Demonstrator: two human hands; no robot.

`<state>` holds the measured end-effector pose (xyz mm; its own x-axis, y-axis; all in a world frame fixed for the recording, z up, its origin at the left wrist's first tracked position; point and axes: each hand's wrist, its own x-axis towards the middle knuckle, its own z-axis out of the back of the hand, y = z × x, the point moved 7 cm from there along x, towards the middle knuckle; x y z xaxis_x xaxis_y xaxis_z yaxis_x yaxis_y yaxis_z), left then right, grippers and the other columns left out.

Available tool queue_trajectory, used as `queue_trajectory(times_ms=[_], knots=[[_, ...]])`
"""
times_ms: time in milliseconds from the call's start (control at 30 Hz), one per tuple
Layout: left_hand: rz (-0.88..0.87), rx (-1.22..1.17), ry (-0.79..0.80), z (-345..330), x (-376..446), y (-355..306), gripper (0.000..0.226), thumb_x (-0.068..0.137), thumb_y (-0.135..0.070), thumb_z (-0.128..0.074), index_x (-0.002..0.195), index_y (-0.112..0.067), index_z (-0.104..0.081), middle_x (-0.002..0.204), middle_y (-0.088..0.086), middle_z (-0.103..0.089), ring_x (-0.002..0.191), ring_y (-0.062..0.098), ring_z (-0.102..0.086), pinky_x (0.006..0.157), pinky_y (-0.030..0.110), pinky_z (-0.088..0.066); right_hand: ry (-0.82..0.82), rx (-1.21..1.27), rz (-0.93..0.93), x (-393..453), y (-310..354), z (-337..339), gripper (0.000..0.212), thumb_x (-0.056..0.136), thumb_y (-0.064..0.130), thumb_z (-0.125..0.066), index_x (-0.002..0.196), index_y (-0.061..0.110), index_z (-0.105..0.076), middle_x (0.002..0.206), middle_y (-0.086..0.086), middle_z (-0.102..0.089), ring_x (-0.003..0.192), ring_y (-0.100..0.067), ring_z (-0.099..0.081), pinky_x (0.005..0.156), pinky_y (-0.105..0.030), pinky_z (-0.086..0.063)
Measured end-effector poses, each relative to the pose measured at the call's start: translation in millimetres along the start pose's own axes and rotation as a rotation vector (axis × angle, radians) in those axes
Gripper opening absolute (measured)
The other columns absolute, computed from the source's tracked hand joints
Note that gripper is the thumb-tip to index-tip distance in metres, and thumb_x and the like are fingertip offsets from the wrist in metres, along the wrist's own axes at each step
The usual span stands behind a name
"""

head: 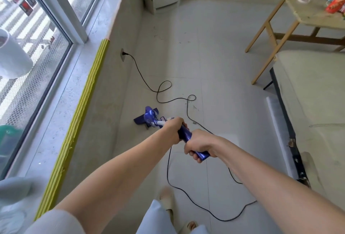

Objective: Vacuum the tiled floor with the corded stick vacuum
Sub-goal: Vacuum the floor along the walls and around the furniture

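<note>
I see both hands wrapped tight around the purple handle of the stick vacuum (151, 117): the left hand (173, 130) farther down, the right hand (198, 145) nearer me. Beyond the grip, the vacuum's floor head rests on the tiled floor (214, 62). Its black cord (164, 92) loops ahead toward a wall socket (122, 54) and trails under my hands. Right of the grip stand a bed (317, 103) and a wooden table (308, 15).

My left hand (172, 131) covers the vacuum (151, 117) wand's upper part. The bench (306, 12) (top right) runs off-frame; its clutter is too blurred to identify.
</note>
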<state>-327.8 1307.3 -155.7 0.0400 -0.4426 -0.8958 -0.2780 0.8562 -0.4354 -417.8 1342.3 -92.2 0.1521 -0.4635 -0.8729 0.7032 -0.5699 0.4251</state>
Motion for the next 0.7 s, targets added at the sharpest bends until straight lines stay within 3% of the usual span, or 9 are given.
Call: queue_trajectory(times_ms=[133, 267, 567, 700], knots=[[-0.009, 0.055, -0.021, 17, 24, -10, 0.004, 0.087, 0.0, -0.043, 0.088, -0.004, -0.042, 0.062, 0.009, -0.046, 0.054, 0.02, -0.046, 0.046, 0.027, -0.041, -0.029, 0.039, 0.003, 40, 7, -16, 0.02, 0.085, -0.004, -0.051, 0.102, 0.005, -0.046, 0.068, -0.01, -0.05, 0.05, -0.016, -0.048, 0.045, -0.025, -0.044], [-0.009, 0.082, -0.034, 44, 42, -16, 0.02, 0.089, -0.001, -0.044, 0.07, -0.006, -0.041, 0.059, 0.009, -0.046, 0.052, 0.021, -0.045, 0.049, 0.028, -0.041, -0.073, 0.077, 0.014, 63, 18, -42, 0.023, 0.084, -0.001, -0.048, 0.107, 0.005, -0.046, 0.079, -0.013, -0.053, 0.049, -0.018, -0.05, 0.044, -0.025, -0.044], [-0.017, 0.133, 0.013, 81, 22, -45, 0.019, 0.083, -0.002, -0.045, 0.065, -0.005, -0.045, 0.053, 0.008, -0.048, 0.052, 0.02, -0.047, 0.062, 0.027, -0.044, -0.041, 0.239, 0.002, 45, 64, -62, 0.012, 0.083, -0.003, -0.048, 0.092, 0.005, -0.048, 0.064, -0.009, -0.049, 0.045, -0.016, -0.046, 0.041, -0.023, -0.042], [-0.028, 0.105, -0.009, 103, 34, -52, 0.026, 0.089, -0.005, -0.049, 0.064, -0.008, -0.043, 0.041, 0.003, -0.048, 0.05, 0.018, -0.045, 0.059, 0.026, -0.042, -0.062, 0.239, 0.014, 66, 78, -83, 0.013, 0.082, -0.004, -0.05, 0.092, 0.005, -0.048, 0.072, -0.012, -0.053, 0.047, -0.019, -0.05, 0.048, -0.029, -0.05]])
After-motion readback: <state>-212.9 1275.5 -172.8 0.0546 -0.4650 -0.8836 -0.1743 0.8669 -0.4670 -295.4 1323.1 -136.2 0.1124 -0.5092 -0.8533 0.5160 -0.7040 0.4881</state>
